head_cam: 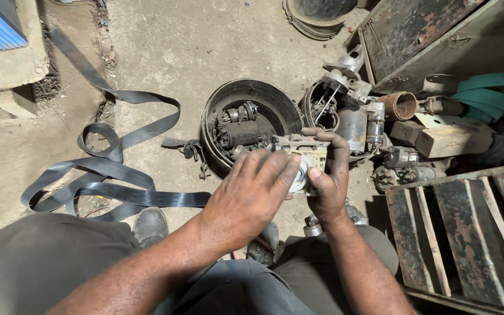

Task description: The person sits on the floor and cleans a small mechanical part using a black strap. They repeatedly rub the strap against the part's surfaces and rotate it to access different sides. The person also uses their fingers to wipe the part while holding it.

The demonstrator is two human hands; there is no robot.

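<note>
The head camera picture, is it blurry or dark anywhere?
Head view: mostly sharp, the left hand and the pale metal part clearly lit; the right hand partly shaded; the crate at right sits in deep shadow; edges bend slightly from the wide lens.

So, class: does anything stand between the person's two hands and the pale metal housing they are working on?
Nothing visible does. The left hand lies flat on the pale metal housing, and the right hand grips its far side directly.

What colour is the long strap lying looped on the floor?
Black, slightly glossy: the strap shows best in the head view, left of the hands.
</note>
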